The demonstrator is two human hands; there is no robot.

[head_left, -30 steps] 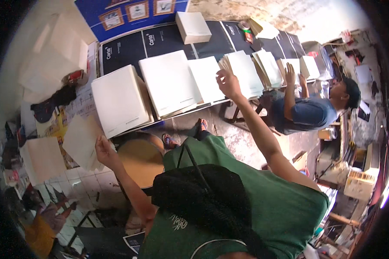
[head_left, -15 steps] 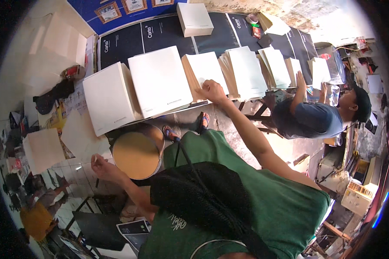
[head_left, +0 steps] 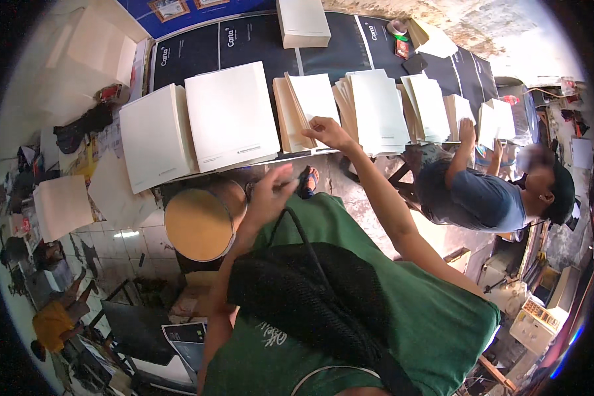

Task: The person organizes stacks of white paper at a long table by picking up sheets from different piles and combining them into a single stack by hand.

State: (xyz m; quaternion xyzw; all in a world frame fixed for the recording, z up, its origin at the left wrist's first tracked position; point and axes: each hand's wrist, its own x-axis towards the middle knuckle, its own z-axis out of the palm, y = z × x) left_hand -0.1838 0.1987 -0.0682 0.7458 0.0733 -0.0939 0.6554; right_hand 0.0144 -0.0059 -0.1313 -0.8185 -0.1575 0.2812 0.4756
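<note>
Stacks of cream paper sheets lie in a row along the near edge of the table. My right hand (head_left: 329,133) is at the third paper stack (head_left: 321,98), fingers pinched on the lower edge of a sheet (head_left: 295,100) that stands raised from the stack. My left hand (head_left: 272,193) hangs empty in front of the table, fingers apart and smeared by motion. To its left are a large paper stack (head_left: 231,115) and another leaning stack (head_left: 155,138). A fanned paper stack (head_left: 380,112) lies just right of my right hand.
A round bin (head_left: 198,224) with a tan top stands below the table's left part. A co-worker (head_left: 485,191) in a dark cap handles paper at the right end. A thick paper block (head_left: 305,26), a tape roll (head_left: 397,26) and a red box (head_left: 401,49) lie at the back.
My left hand has swung from beside the bin at the left up toward the third stack. A sheet there now stands raised at my right hand. The co-worker's paper has opened out.
</note>
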